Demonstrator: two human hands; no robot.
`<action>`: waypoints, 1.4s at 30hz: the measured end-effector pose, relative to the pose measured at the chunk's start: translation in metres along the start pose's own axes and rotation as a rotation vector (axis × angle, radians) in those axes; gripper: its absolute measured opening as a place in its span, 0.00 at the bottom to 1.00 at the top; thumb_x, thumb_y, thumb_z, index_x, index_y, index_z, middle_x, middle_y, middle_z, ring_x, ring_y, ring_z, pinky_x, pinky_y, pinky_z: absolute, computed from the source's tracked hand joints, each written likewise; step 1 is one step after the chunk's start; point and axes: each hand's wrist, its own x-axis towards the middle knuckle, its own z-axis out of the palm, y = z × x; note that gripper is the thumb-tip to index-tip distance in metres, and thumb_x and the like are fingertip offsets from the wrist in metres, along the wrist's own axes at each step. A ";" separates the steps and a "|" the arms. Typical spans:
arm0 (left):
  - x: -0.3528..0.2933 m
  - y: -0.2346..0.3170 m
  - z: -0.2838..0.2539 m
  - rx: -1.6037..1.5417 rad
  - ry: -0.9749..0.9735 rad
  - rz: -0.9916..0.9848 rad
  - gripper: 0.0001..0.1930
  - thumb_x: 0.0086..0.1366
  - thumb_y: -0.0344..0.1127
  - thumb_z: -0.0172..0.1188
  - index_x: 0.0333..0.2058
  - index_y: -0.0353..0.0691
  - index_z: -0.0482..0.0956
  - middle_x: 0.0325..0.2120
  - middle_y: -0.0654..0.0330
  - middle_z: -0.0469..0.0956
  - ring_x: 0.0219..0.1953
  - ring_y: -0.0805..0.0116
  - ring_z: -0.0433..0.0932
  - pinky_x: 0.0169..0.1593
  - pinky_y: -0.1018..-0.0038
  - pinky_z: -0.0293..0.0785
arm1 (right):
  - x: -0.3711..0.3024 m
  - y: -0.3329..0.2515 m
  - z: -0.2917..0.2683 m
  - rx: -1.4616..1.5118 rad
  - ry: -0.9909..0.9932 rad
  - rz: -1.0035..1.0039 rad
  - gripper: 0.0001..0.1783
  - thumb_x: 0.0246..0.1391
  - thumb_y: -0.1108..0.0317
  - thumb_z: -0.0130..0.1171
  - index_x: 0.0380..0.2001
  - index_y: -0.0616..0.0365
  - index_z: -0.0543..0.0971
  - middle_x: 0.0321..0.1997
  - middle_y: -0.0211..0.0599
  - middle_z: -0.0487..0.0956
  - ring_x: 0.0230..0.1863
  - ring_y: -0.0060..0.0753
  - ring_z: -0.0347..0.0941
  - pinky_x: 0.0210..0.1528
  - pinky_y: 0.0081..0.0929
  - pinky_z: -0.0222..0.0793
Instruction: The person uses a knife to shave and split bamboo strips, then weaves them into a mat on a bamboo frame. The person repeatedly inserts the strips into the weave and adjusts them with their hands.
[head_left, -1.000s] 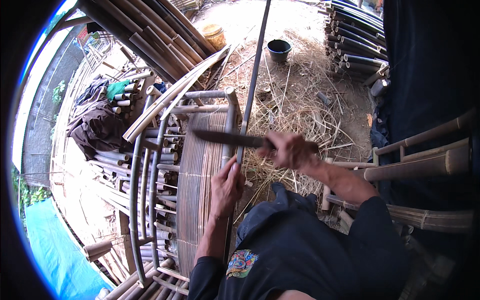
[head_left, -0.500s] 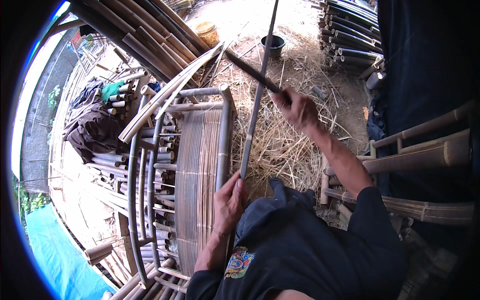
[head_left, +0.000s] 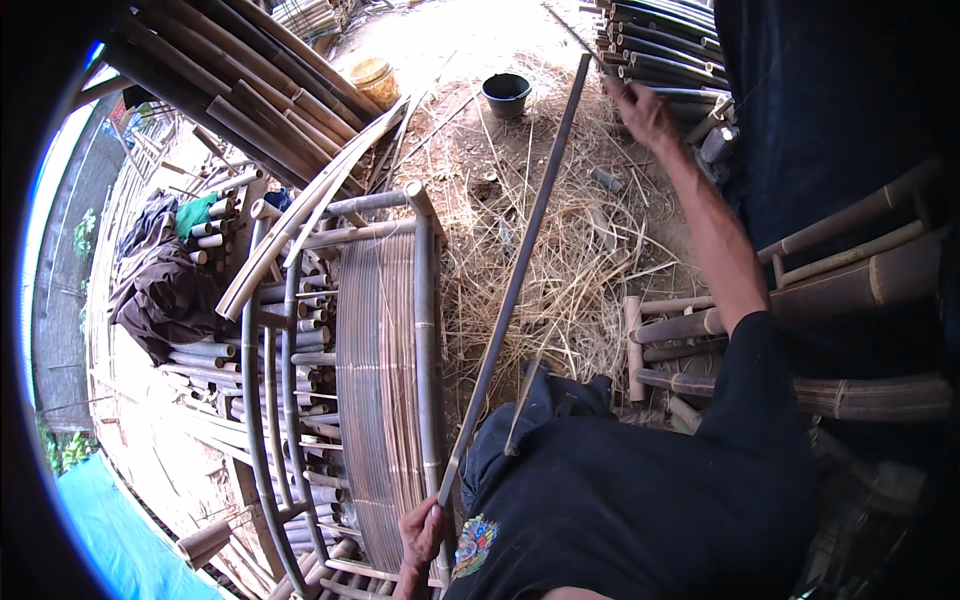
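Note:
My left hand [head_left: 422,530] is closed round the lower end of a long dark bamboo strip [head_left: 522,260], which slants up and to the right over the littered ground. My right hand [head_left: 642,112], arm stretched far forward, grips a long knife [head_left: 572,30] near the strip's upper end. The knife's thin blade points up and left, seen nearly edge-on; its handle is mostly hidden in my fist. A narrow pale shaving [head_left: 522,405] hangs in front of my dark clothes. Close to my left hand stands a bamboo bench [head_left: 375,350] with a slatted surface.
Pale shavings [head_left: 560,300] cover the ground ahead. Beyond are a black bucket [head_left: 507,95] and a yellowish bucket [head_left: 374,83]. Bamboo poles [head_left: 655,50] are stacked at the far right, with more poles [head_left: 250,90] far left. A bamboo frame [head_left: 690,325] stands right, beside dark cloth.
My left hand has drawn back toward my body with the strip. The right hand and knife have moved forward and right, up toward the strip's far end. A shaving now hangs near my clothes.

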 end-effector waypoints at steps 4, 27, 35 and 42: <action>-0.003 -0.010 -0.012 -0.037 -0.015 -0.145 0.23 0.68 0.46 0.54 0.53 0.32 0.74 0.17 0.70 0.70 0.18 0.82 0.66 0.22 0.82 0.61 | 0.026 0.021 -0.044 -0.064 0.115 0.156 0.46 0.51 0.22 0.39 0.34 0.59 0.81 0.24 0.49 0.78 0.30 0.50 0.78 0.33 0.42 0.71; 0.170 0.167 0.087 -0.696 -0.208 -0.117 0.23 0.73 0.44 0.44 0.64 0.50 0.60 0.16 0.70 0.57 0.12 0.82 0.53 0.14 0.84 0.51 | -0.233 -0.144 0.095 0.108 -0.064 -1.022 0.35 0.57 0.28 0.39 0.21 0.51 0.70 0.13 0.29 0.70 0.11 0.29 0.69 0.14 0.30 0.70; 0.159 0.154 0.085 -0.524 -0.218 -0.008 0.23 0.73 0.46 0.44 0.64 0.52 0.59 0.14 0.71 0.56 0.10 0.82 0.54 0.11 0.84 0.52 | -0.220 -0.144 0.089 0.071 -0.021 -0.928 0.32 0.58 0.32 0.43 0.24 0.53 0.70 0.12 0.30 0.69 0.11 0.27 0.68 0.12 0.30 0.68; 0.088 0.106 0.059 -0.486 -0.311 -0.107 0.29 0.71 0.48 0.48 0.64 0.39 0.57 0.13 0.72 0.54 0.10 0.82 0.53 0.13 0.84 0.51 | -0.065 -0.051 0.061 -0.184 0.018 -0.413 0.38 0.55 0.25 0.32 0.23 0.48 0.72 0.11 0.19 0.64 0.08 0.15 0.57 0.06 0.25 0.51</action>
